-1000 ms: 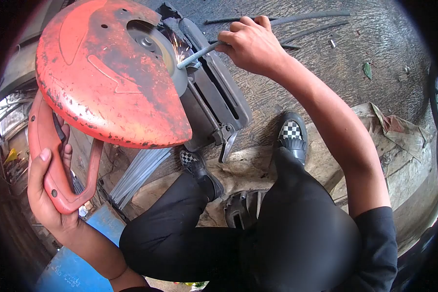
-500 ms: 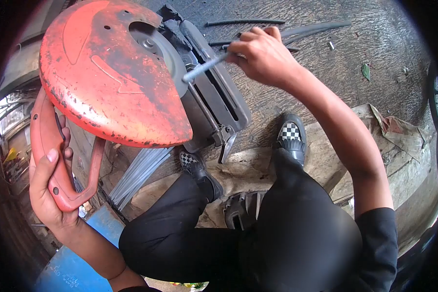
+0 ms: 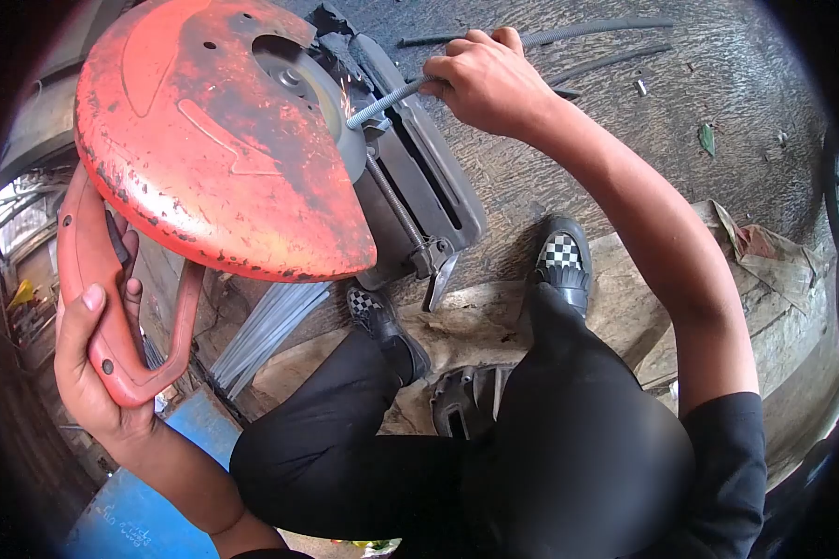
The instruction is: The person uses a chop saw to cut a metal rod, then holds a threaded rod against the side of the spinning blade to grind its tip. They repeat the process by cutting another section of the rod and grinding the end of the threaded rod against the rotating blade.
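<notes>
My left hand [image 3: 103, 363] is wrapped round the red handle [image 3: 98, 270] of a cut-off saw at the left. The saw's scuffed red guard [image 3: 224, 158] partly covers a grey disc [image 3: 345, 140]. My right hand [image 3: 471, 79] grips a ridged grey rod [image 3: 387, 101], whose near end touches the disc's edge. Small orange sparks show just above that end. Below the disc lies the saw's dark base [image 3: 424, 177] with a threaded clamp screw [image 3: 396, 200].
Dark rods [image 3: 615, 61] lie on the textured ground beyond my right hand. A bundle of grey rods [image 3: 270, 335] is left of my shoes. A blue surface [image 3: 149, 503] sits at lower left, and a dirty cloth [image 3: 764, 307] spreads at right.
The rod's end has moved slightly up and left against the disc, and sparks now show there. My right hand has shifted a little up and left. My left hand keeps its hold.
</notes>
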Tool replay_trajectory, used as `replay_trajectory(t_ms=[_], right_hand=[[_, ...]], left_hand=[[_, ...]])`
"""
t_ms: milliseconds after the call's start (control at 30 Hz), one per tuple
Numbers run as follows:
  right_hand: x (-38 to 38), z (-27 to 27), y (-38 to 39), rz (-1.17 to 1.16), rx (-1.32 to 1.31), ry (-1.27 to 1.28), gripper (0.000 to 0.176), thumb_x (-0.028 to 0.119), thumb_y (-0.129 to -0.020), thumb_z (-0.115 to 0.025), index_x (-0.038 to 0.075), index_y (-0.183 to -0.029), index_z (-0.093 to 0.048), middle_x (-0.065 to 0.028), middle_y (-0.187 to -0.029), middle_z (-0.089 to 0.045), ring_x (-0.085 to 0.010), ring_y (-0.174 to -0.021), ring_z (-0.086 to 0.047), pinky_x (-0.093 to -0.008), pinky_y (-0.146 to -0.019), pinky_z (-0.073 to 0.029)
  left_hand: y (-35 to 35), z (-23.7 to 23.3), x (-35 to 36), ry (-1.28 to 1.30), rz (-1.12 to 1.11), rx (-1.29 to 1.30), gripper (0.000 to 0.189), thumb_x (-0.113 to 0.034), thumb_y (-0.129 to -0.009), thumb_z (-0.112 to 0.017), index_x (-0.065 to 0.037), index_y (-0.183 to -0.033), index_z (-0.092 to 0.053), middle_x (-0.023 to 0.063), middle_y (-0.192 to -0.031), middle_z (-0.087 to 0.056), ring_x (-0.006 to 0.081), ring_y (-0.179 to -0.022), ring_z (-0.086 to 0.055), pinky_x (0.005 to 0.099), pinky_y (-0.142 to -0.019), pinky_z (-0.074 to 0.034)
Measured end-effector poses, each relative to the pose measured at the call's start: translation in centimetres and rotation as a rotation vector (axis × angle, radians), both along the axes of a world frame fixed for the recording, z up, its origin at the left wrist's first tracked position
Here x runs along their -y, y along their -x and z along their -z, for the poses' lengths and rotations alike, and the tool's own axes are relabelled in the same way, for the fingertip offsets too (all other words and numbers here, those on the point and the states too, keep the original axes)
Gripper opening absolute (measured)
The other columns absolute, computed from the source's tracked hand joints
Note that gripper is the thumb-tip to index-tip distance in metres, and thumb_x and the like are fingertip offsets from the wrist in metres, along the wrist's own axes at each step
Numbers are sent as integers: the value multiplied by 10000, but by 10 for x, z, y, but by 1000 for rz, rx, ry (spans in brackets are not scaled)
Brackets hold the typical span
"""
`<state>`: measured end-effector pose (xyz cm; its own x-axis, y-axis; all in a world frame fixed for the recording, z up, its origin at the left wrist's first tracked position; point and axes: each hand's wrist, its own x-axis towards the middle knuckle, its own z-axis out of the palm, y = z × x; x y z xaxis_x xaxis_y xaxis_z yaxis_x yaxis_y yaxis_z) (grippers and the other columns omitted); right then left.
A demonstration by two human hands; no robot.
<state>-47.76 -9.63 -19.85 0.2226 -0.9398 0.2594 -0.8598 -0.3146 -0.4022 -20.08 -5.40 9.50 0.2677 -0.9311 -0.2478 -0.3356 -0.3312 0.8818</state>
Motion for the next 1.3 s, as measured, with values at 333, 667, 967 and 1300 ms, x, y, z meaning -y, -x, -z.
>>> replay_trajectory(t_ms=[333, 667, 967, 1300], right_hand=[[-13, 9, -1, 14, 59, 14, 190, 306, -844, -609, 150, -881, -710, -44, -797, -641, -239, -889, -590, -435, -827, -354], [-35, 2, 11, 26, 156, -112, 207, 326, -855, -600, 138, -877, -685, -59, -799, -647, -256, -899, -596, -460, -808, -368], [-17, 14, -4, 56, 183, -83, 212, 335, -846, -606, 141, -870, -689, -66, -809, -656, -263, -901, -604, -467, -801, -369], [-16, 5, 1, 15, 47, 15, 213, 346, -836, -614, 151, -850, -699, -42, -817, -656, -239, -923, -603, -431, -826, -361]], left_hand=[[2, -1, 1, -9, 45, -6, 492, -106, -829, -624, 71, -1256, -455, 170, -1074, -609, 223, -937, -612, 316, -884, -497], [-10, -4, 3, -103, 123, 77, 595, -103, -827, -587, 80, -1345, -357, 182, -1211, -539, 206, -1021, -579, 271, -880, -461], [2, 0, 1, -15, 78, 32, 599, -95, -844, -568, 80, -1364, -325, 204, -1282, -499, 232, -1111, -555, 325, -950, -438], [3, 1, 1, 1, 28, -8, 539, -121, -832, -633, 59, -1296, -426, 166, -1128, -586, 214, -965, -583, 326, -923, -470]])
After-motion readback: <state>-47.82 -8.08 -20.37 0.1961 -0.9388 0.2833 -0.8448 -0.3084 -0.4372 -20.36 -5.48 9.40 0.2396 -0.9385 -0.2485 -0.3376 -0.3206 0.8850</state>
